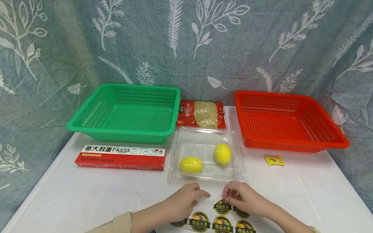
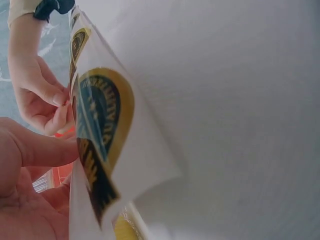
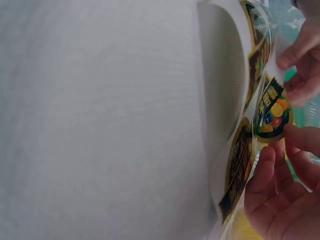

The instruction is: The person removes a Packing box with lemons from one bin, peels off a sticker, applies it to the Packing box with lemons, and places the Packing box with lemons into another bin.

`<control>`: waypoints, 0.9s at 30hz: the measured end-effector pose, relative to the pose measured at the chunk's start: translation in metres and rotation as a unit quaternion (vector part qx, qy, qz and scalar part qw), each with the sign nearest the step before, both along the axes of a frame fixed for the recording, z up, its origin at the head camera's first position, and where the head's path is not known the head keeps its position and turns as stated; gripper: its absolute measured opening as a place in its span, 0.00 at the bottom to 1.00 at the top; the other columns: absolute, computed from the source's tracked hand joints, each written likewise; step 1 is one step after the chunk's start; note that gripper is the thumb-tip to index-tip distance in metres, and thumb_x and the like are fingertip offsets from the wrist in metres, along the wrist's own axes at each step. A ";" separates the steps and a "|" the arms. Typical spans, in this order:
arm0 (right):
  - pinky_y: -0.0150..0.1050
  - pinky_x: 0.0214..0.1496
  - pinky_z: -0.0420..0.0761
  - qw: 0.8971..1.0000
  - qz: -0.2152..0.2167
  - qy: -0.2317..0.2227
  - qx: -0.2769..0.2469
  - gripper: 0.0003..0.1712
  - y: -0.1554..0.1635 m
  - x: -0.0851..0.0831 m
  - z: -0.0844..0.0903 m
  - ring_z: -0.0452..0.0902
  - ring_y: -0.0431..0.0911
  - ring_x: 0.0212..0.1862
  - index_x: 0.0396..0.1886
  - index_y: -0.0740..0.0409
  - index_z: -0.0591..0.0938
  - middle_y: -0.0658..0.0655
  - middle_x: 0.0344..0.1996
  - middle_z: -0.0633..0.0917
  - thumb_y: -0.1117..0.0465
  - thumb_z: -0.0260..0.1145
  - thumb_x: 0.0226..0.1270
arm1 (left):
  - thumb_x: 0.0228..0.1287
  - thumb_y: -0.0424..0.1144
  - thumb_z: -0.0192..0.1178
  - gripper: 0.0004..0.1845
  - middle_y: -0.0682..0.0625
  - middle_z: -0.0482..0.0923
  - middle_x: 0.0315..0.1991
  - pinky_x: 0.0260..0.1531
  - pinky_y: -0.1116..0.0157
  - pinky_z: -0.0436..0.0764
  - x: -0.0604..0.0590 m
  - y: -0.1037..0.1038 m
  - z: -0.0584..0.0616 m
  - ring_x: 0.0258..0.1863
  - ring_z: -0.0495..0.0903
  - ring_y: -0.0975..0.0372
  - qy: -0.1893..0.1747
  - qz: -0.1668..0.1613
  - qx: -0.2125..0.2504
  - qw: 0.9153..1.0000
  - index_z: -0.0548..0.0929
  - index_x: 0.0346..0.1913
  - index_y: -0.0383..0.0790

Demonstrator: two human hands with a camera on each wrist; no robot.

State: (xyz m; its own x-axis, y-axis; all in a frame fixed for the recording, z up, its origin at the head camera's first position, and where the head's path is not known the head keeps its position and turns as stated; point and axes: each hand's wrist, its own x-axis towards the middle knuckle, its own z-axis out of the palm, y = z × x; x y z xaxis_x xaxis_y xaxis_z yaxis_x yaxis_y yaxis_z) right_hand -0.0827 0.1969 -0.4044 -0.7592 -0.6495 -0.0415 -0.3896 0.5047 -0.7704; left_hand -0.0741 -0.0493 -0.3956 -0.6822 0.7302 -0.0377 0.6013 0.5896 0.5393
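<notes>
A sheet of round fruit stickers (image 1: 199,222), black and gold with fruit pictures, is at the table's near edge, curved up in both wrist views. My left hand (image 1: 182,201) holds the sheet at its left part, thumb against it (image 2: 107,115) and forefinger stretched toward the right. With thumb and fingertips, my right hand (image 1: 246,198) pinches the upper edge of one round sticker (image 3: 274,116), which stands partly away from the sheet. Just beyond both hands is a clear plastic clamshell box (image 1: 204,174) with two lemons (image 1: 191,165) inside.
A green basket (image 1: 123,132) stands at the back left, a red basket (image 1: 294,144) at the back right. Between them lies a bag of pasta (image 1: 205,115). A pasta box (image 1: 120,158) lies at left, a small yellow packet (image 1: 274,161) at right.
</notes>
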 end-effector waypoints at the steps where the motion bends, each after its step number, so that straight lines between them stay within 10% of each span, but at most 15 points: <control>1: 0.30 0.30 0.76 1.000 -0.003 -0.009 -0.003 0.03 0.001 0.000 0.000 0.71 0.34 0.30 0.30 0.50 0.77 0.41 0.28 0.78 0.63 0.63 0.61 | 0.55 0.25 0.60 0.20 0.58 0.67 0.31 0.37 0.74 0.70 0.000 0.000 0.000 0.33 0.66 0.70 0.001 0.001 0.000 1.000 0.80 0.50 0.46; 27: 0.33 0.34 0.79 0.997 -0.023 -0.048 -0.060 0.02 0.007 0.005 0.012 0.74 0.37 0.33 0.33 0.51 0.79 0.45 0.30 0.80 0.64 0.61 0.62 | 0.53 0.30 0.62 0.19 0.57 0.67 0.36 0.28 0.68 0.67 0.006 -0.003 0.000 0.40 0.66 0.63 0.036 0.058 -0.041 0.997 0.80 0.49 0.48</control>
State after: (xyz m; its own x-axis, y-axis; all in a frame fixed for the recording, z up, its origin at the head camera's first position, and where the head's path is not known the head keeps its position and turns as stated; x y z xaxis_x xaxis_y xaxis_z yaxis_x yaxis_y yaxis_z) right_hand -0.0780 0.2037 -0.3928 -0.7841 -0.6194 -0.0392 -0.2899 0.4215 -0.8592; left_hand -0.0677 -0.0522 -0.3952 -0.7653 0.6424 -0.0418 0.5614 0.6978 0.4449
